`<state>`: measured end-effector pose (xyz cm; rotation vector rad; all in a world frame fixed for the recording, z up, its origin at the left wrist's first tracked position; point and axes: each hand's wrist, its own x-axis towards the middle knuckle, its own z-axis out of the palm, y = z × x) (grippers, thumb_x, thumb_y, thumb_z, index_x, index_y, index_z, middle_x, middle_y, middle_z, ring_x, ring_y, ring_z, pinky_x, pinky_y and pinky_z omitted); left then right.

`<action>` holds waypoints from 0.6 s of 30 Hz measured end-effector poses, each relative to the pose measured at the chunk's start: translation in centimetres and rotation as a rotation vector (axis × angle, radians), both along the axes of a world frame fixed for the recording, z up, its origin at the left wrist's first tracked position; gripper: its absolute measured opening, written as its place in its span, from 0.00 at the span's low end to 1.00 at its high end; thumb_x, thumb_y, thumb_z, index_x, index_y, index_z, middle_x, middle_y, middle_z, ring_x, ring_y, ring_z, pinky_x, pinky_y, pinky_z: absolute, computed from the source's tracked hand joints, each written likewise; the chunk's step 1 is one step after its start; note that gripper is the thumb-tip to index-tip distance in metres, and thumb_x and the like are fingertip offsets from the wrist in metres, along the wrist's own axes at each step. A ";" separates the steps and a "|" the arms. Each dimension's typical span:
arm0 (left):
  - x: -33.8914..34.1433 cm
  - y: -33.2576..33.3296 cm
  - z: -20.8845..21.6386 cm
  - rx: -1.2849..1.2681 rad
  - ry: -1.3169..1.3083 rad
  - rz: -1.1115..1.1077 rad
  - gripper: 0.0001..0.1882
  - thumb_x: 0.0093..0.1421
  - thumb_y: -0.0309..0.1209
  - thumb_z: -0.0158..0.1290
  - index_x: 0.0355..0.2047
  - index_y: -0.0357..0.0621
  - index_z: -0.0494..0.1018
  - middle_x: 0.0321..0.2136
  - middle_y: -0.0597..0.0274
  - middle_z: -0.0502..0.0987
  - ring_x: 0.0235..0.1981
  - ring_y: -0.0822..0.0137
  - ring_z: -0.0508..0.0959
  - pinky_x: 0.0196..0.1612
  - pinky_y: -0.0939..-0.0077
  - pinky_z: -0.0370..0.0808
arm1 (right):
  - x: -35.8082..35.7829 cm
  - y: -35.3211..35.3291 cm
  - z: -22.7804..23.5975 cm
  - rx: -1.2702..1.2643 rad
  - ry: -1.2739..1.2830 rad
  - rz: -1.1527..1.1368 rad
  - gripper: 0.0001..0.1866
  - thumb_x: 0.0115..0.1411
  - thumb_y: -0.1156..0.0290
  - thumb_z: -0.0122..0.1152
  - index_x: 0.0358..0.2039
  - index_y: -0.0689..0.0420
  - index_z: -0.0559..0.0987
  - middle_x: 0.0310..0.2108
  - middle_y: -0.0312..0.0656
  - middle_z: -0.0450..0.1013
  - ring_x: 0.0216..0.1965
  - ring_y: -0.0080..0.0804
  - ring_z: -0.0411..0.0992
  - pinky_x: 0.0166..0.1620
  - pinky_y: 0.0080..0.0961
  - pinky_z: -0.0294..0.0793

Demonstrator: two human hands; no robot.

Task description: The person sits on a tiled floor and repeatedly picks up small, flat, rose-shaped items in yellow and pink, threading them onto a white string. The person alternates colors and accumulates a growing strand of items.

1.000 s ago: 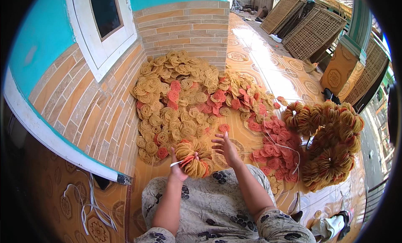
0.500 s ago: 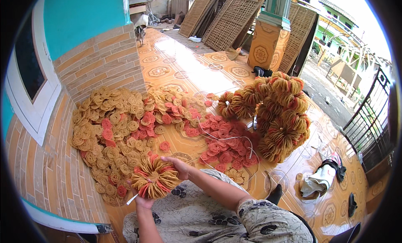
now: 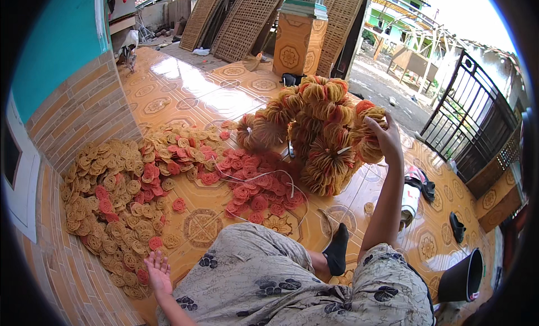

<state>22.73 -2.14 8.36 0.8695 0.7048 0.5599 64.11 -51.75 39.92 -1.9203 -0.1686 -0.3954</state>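
My right hand [image 3: 384, 136] is stretched out ahead and to the right, gripping a ring of tan and red swirled crackers [image 3: 366, 142]. That ring is against the right side of a tall heap of similar rings [image 3: 323, 118], a bundled mass of tan and orange. Whether it rests on the heap or only touches it, I cannot tell. Low on the left, my left hand [image 3: 159, 274] is empty, palm up with fingers apart. Beside it spreads a pile of loose tan swirled crackers [image 3: 112, 213] with some red ones mixed in. A pile of red crackers [image 3: 261, 183] lies in the middle.
White string [image 3: 252, 177] trails over the red pile. A tiled wall [image 3: 78, 107] bounds the left. Woven racks [image 3: 247, 23] lean beyond the floor, near a tiled pillar [image 3: 300, 39]. To the right are a white bag [image 3: 411, 201], a black sandal [image 3: 457, 227] and a dark bucket [image 3: 461, 276].
My right hand has carried the ring from above my lap to the heap on the right. My left hand has let go of it and opened. The view has turned rightward.
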 end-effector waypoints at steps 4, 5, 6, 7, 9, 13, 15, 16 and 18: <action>0.2 0.2 -1.5 -0.019 0.019 -0.036 0.32 0.65 0.59 0.38 0.62 0.56 0.58 0.56 0.72 0.68 0.49 0.71 0.68 0.53 0.73 0.62 | 6.2 -8.8 -4.5 -0.386 0.267 -0.410 0.32 0.49 0.51 0.63 0.50 0.58 0.69 0.26 0.39 0.78 0.29 0.29 0.78 0.37 0.27 0.77; 0.3 0.1 -1.8 -0.036 0.037 -0.037 0.32 0.65 0.59 0.38 0.62 0.56 0.58 0.56 0.72 0.68 0.49 0.71 0.68 0.53 0.73 0.62 | 7.7 -10.1 -6.8 -0.477 0.362 -0.505 0.30 0.48 0.51 0.62 0.46 0.57 0.70 0.23 0.36 0.78 0.28 0.30 0.78 0.39 0.29 0.76; 0.3 0.0 -2.1 -0.020 0.037 -0.059 0.31 0.65 0.58 0.38 0.62 0.55 0.58 0.56 0.72 0.68 0.49 0.71 0.68 0.52 0.73 0.62 | 8.4 -11.7 -9.4 -0.496 0.433 -0.535 0.32 0.46 0.50 0.62 0.48 0.57 0.69 0.29 0.42 0.79 0.33 0.34 0.79 0.42 0.33 0.76; 0.3 -0.1 -2.4 -0.018 0.045 -0.057 0.31 0.65 0.58 0.39 0.62 0.55 0.59 0.56 0.72 0.68 0.48 0.71 0.68 0.52 0.73 0.62 | 8.9 -12.9 -12.1 -0.678 0.436 -0.615 0.34 0.46 0.50 0.61 0.50 0.56 0.68 0.38 0.49 0.78 0.41 0.40 0.77 0.45 0.35 0.74; 0.0 -0.3 -2.7 -0.019 0.068 -0.043 0.30 0.66 0.56 0.40 0.61 0.55 0.59 0.56 0.72 0.68 0.48 0.71 0.69 0.52 0.74 0.62 | 8.6 -14.8 -17.6 -0.781 0.399 -0.688 0.36 0.49 0.50 0.63 0.55 0.54 0.65 0.51 0.53 0.69 0.49 0.48 0.72 0.49 0.40 0.73; -0.2 -0.5 -2.7 -0.020 0.112 0.001 0.29 0.66 0.54 0.42 0.60 0.53 0.61 0.55 0.71 0.68 0.47 0.71 0.70 0.50 0.74 0.64 | 8.0 -15.1 -26.0 -0.757 0.371 -0.507 0.41 0.47 0.57 0.69 0.59 0.52 0.62 0.54 0.54 0.64 0.52 0.49 0.69 0.52 0.41 0.71; 0.0 -0.7 -2.7 -0.029 0.127 0.023 0.28 0.66 0.53 0.42 0.60 0.52 0.61 0.55 0.70 0.69 0.46 0.71 0.70 0.49 0.74 0.65 | 7.7 -13.6 -28.6 -0.662 0.227 -0.273 0.39 0.47 0.60 0.70 0.58 0.57 0.64 0.47 0.55 0.69 0.53 0.52 0.68 0.53 0.41 0.69; 0.1 -0.7 -2.7 -0.037 0.135 0.032 0.28 0.66 0.53 0.43 0.60 0.52 0.61 0.55 0.69 0.69 0.46 0.71 0.70 0.48 0.74 0.66 | 7.5 -12.6 -29.3 -0.675 0.146 -0.265 0.34 0.48 0.62 0.68 0.54 0.57 0.67 0.44 0.55 0.70 0.51 0.53 0.69 0.52 0.42 0.69; 0.4 -0.9 -2.6 -0.032 0.156 0.037 0.27 0.66 0.51 0.43 0.60 0.51 0.62 0.54 0.69 0.70 0.46 0.71 0.71 0.47 0.74 0.66 | 7.0 -9.7 -29.9 -0.735 0.160 -0.302 0.26 0.50 0.65 0.66 0.49 0.58 0.70 0.40 0.55 0.72 0.47 0.54 0.70 0.50 0.43 0.70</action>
